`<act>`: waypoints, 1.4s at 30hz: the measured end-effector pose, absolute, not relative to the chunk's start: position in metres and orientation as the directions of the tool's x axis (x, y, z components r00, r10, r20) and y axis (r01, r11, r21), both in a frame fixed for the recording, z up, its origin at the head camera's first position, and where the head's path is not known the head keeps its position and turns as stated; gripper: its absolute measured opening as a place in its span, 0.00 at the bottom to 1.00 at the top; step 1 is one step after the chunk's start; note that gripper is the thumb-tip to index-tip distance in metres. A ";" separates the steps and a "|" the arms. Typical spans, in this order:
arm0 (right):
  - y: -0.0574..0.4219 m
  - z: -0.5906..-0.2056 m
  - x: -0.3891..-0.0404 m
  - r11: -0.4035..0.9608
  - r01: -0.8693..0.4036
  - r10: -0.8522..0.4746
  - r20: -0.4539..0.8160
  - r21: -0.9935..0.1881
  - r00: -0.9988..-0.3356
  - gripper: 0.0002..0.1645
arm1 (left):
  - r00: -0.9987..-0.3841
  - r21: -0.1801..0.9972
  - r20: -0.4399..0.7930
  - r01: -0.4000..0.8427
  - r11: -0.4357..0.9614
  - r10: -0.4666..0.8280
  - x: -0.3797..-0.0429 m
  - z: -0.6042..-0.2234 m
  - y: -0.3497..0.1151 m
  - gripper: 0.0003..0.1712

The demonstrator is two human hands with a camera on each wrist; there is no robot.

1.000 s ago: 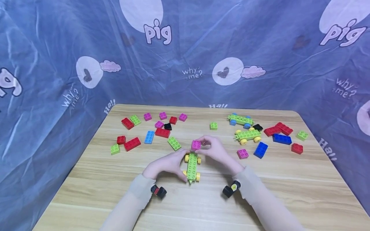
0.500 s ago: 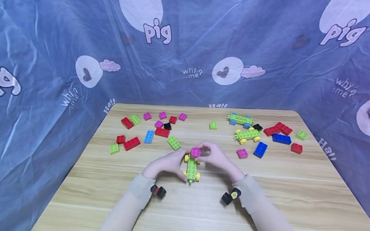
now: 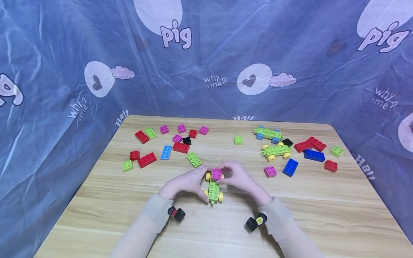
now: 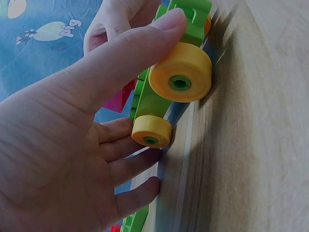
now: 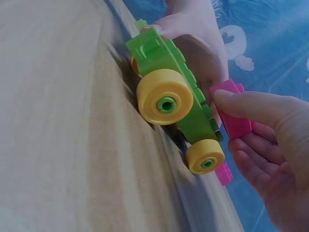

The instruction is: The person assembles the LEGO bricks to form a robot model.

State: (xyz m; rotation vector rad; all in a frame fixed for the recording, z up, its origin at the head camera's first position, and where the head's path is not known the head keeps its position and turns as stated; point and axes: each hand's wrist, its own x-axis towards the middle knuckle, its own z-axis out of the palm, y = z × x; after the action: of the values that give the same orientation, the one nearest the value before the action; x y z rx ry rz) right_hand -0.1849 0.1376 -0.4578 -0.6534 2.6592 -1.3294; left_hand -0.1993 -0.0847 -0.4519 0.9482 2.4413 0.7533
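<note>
A green toy car base (image 3: pixel 213 191) with yellow wheels stands lengthwise in front of me on the wooden table. My left hand (image 3: pixel 188 181) holds it from the left, thumb at the near end and fingers by the far wheel, as the left wrist view shows. With thumb and fingers, my right hand (image 3: pixel 240 177) pinches a magenta two-by-two brick (image 3: pixel 216 174). That brick is over the far end of the base; in the right wrist view the brick (image 5: pixel 234 113) is just off the studs, slightly tilted.
Loose red, green, magenta and black bricks and a light blue brick (image 3: pixel 166 152) lie at the left. Two more car bases, one blue-wheeled (image 3: pixel 268 133) and one yellow-wheeled (image 3: pixel 276 150), stand at the right near a dark blue brick (image 3: pixel 290 167). A printed blue curtain (image 3: pixel 206 53) hangs behind.
My right hand has brought the magenta brick nearer to me and down, from beyond the car base to over its far end. The left hand keeps its hold on the base.
</note>
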 end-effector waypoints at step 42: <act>0.136 -0.460 -0.181 0.522 -0.430 -0.493 0.151 -0.737 -0.857 0.24 | -0.680 0.601 -0.175 0.499 0.624 0.712 -0.198 -0.449 -0.084 0.64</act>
State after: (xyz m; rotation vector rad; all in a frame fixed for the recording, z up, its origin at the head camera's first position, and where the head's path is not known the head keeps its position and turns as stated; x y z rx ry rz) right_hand -0.1812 0.1364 -0.4597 -0.8123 2.6727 -1.2611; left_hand -0.1982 -0.0842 -0.4494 0.9620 2.4507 0.7332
